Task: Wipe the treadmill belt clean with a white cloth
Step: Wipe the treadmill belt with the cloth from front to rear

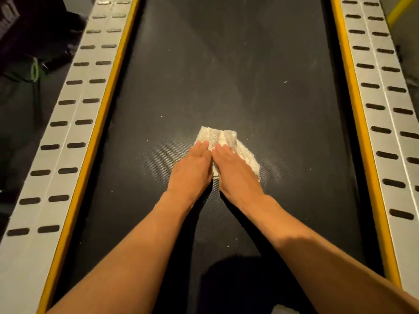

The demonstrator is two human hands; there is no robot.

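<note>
A black treadmill belt (226, 64) runs away from me, with small white specks scattered on it. A crumpled white cloth (223, 137) lies on the belt near its middle. My left hand (192, 168) and my right hand (235, 171) lie side by side, palms down, pressing flat on the cloth's near part. The fingers are straight and close together, and the cloth's far edge and right side stick out past them.
Yellow strips (106, 103) (356, 103) edge the belt on both sides, with grey slotted side rails (68, 114) (385, 98) beyond. Dark floor and dark objects (27, 53) lie to the left. A yellow bar (399, 7) shows at top right.
</note>
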